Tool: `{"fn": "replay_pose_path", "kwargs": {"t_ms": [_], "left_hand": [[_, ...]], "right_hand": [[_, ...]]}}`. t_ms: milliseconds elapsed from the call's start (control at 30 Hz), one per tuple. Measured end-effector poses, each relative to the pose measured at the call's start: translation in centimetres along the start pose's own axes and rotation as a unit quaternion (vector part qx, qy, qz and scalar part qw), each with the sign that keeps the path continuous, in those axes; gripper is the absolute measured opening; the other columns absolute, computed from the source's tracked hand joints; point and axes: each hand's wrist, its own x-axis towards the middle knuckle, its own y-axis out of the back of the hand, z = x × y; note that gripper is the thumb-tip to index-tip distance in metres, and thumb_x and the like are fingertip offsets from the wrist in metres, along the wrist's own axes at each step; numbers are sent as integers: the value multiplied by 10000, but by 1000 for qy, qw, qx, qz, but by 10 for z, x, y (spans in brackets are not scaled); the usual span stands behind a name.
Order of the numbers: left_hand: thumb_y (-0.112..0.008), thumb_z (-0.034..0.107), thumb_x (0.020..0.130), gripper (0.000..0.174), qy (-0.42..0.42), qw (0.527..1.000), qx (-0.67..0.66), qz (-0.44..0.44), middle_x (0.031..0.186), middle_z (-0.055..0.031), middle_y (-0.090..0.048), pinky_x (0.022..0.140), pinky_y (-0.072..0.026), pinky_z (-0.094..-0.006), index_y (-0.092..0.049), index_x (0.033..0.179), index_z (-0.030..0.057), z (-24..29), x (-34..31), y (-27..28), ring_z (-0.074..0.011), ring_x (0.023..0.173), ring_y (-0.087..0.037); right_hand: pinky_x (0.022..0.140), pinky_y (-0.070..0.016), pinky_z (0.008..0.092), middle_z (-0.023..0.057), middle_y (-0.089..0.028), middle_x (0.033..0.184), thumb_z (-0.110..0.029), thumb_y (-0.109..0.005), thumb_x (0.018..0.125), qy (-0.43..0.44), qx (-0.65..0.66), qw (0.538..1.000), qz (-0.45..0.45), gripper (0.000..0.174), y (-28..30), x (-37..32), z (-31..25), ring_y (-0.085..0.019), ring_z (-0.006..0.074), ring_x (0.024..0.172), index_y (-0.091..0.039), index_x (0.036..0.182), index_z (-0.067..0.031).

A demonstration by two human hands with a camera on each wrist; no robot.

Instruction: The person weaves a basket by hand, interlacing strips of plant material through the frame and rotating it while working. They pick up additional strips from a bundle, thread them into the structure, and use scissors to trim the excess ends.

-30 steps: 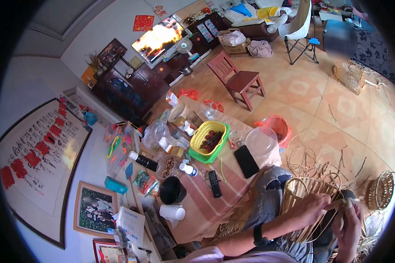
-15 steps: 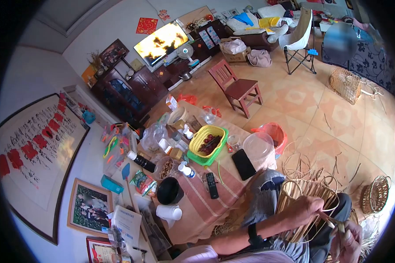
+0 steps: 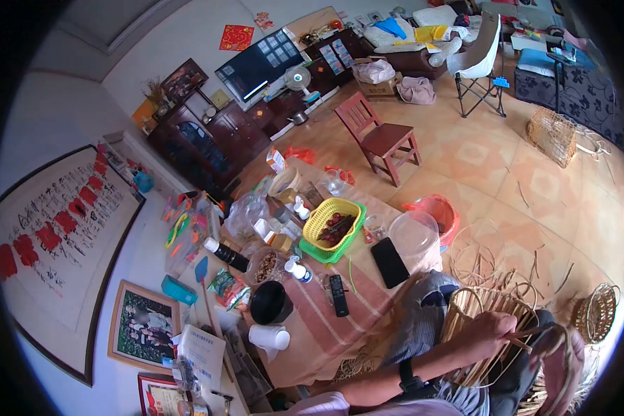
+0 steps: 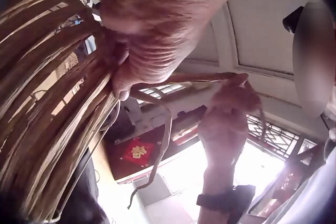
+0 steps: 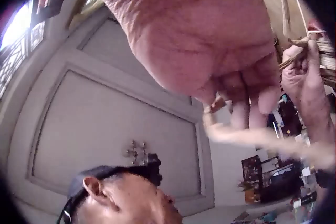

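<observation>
An unfinished basket of thin upright slats (image 3: 475, 301) rests on the person's lap. At its side the left hand (image 3: 490, 331) pinches a tan fibre strip (image 3: 527, 336). In the left wrist view, the left hand (image 4: 152, 29) has its thumb and finger beside the basket slats (image 4: 58, 113); the strip (image 4: 197, 78) runs across to the right hand (image 4: 226, 113). The right hand (image 3: 558, 364) is beyond the left, near the frame's right edge. In the right wrist view, the right hand (image 5: 205, 40) holds the strip (image 5: 252, 137) by its fingers; part of it is blurred.
Beside the lap stands a cloth-covered table (image 3: 312, 347) with a yellow basket (image 3: 326, 215), a phone (image 3: 390, 263) and a remote (image 3: 338, 296). A small woven basket (image 3: 596, 313) and loose strips lie on the floor. A red chair (image 3: 388, 139) stands farther off.
The right hand has moved, and the strip now shows blurred around it. The left hand stays by the basket, still pinching. The television picture has turned from bright flames to dark.
</observation>
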Motion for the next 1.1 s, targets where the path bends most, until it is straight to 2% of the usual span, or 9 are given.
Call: {"fn": "replay_pose_path", "kwargs": {"t_ms": [67,167,233,333,500,600,700,900,1100], "left_hand": [[-764,81,962,168,25,999,-9,-24,891,-183,-678,798,-520,-540,-611,955,12,1,3,5,-442,922,-704],[-769,89,954,167,-11,1000,18,14,913,-205,-687,802,-529,-543,-624,972,9,-19,2,-14,-460,926,-701],[-779,86,937,177,-13,1000,22,16,936,-230,-697,825,-538,-554,-635,993,0,-18,3,-13,-481,955,-702],[-779,73,937,194,-11,999,12,33,952,-252,-707,832,-538,-565,-633,1035,-9,-18,1,-13,-493,962,-703],[-772,55,960,441,29,996,36,77,929,-294,-695,815,-537,-584,-538,1327,-19,-13,-6,-23,-514,921,-706],[-771,27,959,588,69,996,28,45,939,-307,-687,830,-537,-588,-451,1449,-27,0,-6,-14,-521,935,-706],[-768,-1,950,576,108,994,-8,9,1023,-322,-683,866,-531,-585,-455,1433,-23,9,-2,-5,-516,994,-699],[-754,-26,933,406,53,998,-8,35,1142,-287,-654,896,-522,-567,-487,1236,16,5,-3,-9,-489,1068,-685],[-708,-12,958,316,48,999,-16,-15,1038,-261,-668,826,-534,-560,-507,1201,-6,1,0,-6,-491,1000,-703]], "right_hand": [[957,-587,442,201,-774,1039,-170,-777,989,53,-243,964,90,254,-13,14,-4,-754,337,1001,-678,1103,34],[961,-525,482,173,-776,1117,-93,-902,775,118,-560,813,105,382,-33,29,14,-712,348,1099,-735,1105,0],[942,-519,475,181,-773,1126,-113,-903,772,-2,-562,827,-12,381,-47,45,-5,-716,340,1118,-749,1105,-11],[820,-560,432,175,-787,1043,-75,-866,821,50,-525,849,-36,249,-32,54,19,-765,308,923,-741,1021,5],[764,-545,341,102,-753,922,-107,-872,922,-42,-323,946,5,211,-1,75,45,-715,193,867,-730,1009,22],[711,-524,320,48,-728,829,-117,-861,970,-102,-254,961,30,173,6,91,58,-685,145,829,-761,948,22],[653,-513,342,55,-693,728,-129,-851,959,-175,-258,950,29,200,6,100,63,-672,139,761,-770,921,50],[652,-542,423,237,-717,780,-185,-853,834,-76,-492,860,-112,258,39,115,118,-746,284,717,-795,934,45],[706,-548,478,281,-713,848,-174,-803,845,-74,-525,836,-138,226,32,126,106,-742,397,763,-780,923,37]]}}
